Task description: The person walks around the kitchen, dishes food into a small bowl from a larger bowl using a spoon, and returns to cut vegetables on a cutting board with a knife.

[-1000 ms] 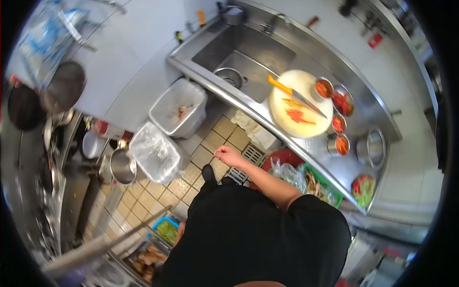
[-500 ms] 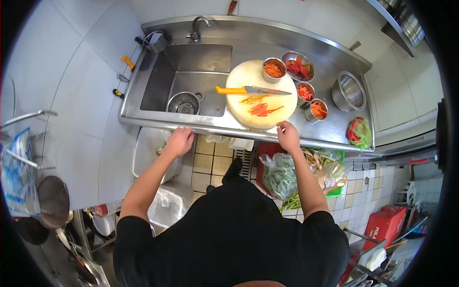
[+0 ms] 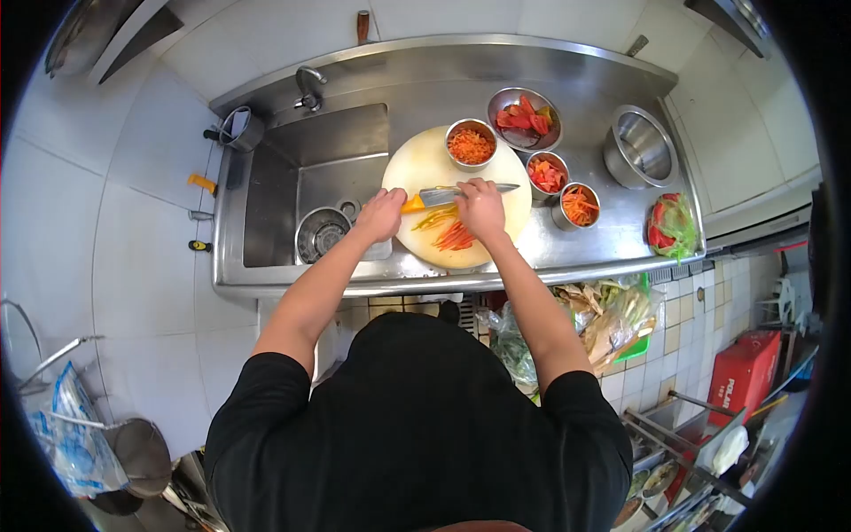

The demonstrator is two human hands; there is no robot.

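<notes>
A kitchen knife (image 3: 436,197) with a yellow handle lies across the round white cutting board (image 3: 412,160), its tip pointing right. My left hand (image 3: 381,215) is closed around the end of its handle. Curled fingers of my right hand (image 3: 481,208) cover part of the blade, seemingly gripping it; the fingertips are partly hidden. Just below the blade are yellow pepper strips (image 3: 434,218) and red pepper strips (image 3: 455,237). A steel cup of shredded carrot (image 3: 471,144) stands on the board's far edge.
Right of the board stand a steel bowl of red pepper pieces (image 3: 523,120), a cup of chopped red pieces (image 3: 547,174), a cup of carrot strips (image 3: 581,206), a large steel bowl (image 3: 640,147) and a bagged red vegetable (image 3: 672,223). At left is the sink (image 3: 341,146) with its faucet (image 3: 308,89).
Both hands have moved from the counter's front edge onto the cutting board and the knife. The view has shifted closer over the counter.
</notes>
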